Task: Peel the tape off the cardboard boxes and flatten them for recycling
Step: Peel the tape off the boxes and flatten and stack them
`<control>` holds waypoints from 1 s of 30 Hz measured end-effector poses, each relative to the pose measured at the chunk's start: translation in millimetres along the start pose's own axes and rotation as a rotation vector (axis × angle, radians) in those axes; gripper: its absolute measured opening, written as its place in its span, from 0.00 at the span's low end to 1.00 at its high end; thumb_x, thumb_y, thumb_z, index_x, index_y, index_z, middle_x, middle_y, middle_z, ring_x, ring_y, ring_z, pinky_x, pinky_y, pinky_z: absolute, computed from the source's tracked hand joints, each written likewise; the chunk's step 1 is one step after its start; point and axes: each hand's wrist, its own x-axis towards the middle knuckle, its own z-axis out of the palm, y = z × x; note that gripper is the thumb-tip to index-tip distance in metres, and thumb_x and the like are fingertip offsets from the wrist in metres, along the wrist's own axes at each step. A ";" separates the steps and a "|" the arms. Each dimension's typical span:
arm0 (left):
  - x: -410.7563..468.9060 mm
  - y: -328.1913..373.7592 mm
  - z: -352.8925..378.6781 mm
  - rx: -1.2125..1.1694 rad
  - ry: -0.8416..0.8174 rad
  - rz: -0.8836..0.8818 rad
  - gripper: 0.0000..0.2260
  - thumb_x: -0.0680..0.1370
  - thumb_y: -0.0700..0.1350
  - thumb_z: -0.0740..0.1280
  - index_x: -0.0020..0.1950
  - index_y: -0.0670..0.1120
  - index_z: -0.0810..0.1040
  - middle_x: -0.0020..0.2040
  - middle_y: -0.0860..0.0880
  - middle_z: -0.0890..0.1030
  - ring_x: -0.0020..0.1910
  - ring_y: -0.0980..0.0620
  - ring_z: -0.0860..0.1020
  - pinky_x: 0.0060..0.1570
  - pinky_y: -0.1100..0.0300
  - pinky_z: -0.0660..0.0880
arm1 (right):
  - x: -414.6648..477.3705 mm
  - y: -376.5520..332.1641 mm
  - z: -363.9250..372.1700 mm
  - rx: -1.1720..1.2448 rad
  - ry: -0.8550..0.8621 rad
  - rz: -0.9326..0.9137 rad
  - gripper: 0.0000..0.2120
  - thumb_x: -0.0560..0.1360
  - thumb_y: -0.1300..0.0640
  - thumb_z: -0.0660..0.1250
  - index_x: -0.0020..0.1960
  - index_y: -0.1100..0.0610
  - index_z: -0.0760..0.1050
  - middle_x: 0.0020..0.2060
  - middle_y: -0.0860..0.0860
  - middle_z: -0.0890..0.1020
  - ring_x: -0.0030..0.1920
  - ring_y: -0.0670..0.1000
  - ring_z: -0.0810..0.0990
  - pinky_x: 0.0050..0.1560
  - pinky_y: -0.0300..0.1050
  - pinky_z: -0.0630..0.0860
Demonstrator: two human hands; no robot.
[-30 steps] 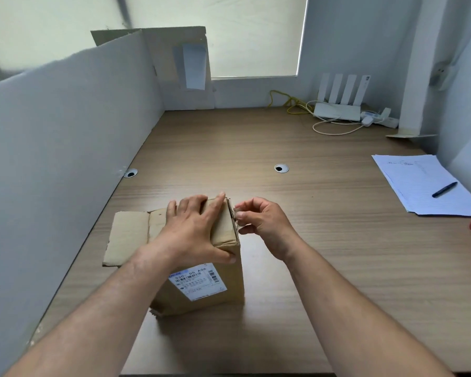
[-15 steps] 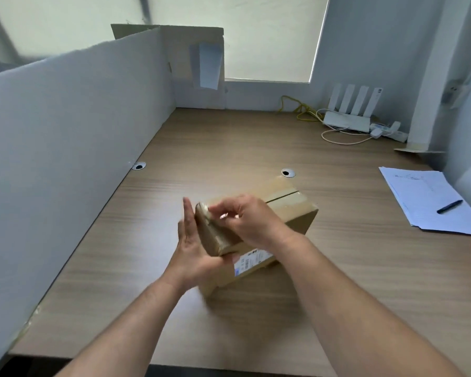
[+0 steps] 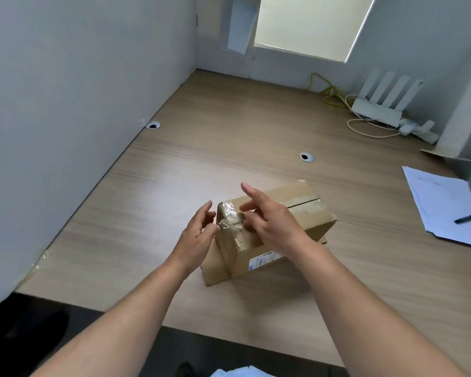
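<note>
If I yank the crumpled clear tape (image 3: 230,219) sideways it could shred or re-stick, and the small brown cardboard box (image 3: 317,223), unheld, might skid. It sits mid-way across the wood-grain bench (image 3: 201,164), top seam taped, end tape wrinkled. My left hand (image 3: 199,236) has a wide, empty grip. My right hand (image 3: 275,224) reaches the tape, but I cannot tell if it pinches.

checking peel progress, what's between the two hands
In the head view, crumpled clear tape at the near top corner of the cardboard box lies between the left hand and right hand; whether either pinches it is unclear.
</note>
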 end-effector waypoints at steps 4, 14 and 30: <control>11.9 15.2 -2.6 -0.001 0.165 0.002 0.13 0.79 0.51 0.66 0.62 0.49 0.75 0.51 0.54 0.79 0.53 0.54 0.76 0.54 0.61 0.71 | 17.5 9.9 -5.9 -0.238 0.197 0.002 0.18 0.79 0.59 0.60 0.69 0.54 0.71 0.60 0.51 0.77 0.61 0.53 0.71 0.62 0.45 0.67; 27.6 28.5 -2.4 0.032 -0.007 -0.045 0.08 0.73 0.40 0.73 0.50 0.48 0.80 0.51 0.43 0.81 0.46 0.52 0.79 0.47 0.64 0.75 | 20.7 30.3 20.3 -0.625 0.216 -0.039 0.21 0.78 0.45 0.54 0.65 0.51 0.73 0.61 0.51 0.76 0.66 0.54 0.69 0.68 0.48 0.51; 25.0 45.1 -6.9 0.084 -0.270 0.035 0.07 0.70 0.43 0.74 0.46 0.51 0.83 0.44 0.53 0.78 0.38 0.54 0.73 0.43 0.65 0.73 | -12.7 42.8 27.9 -0.586 0.487 -0.182 0.18 0.75 0.48 0.59 0.57 0.56 0.78 0.54 0.53 0.79 0.60 0.53 0.71 0.66 0.53 0.60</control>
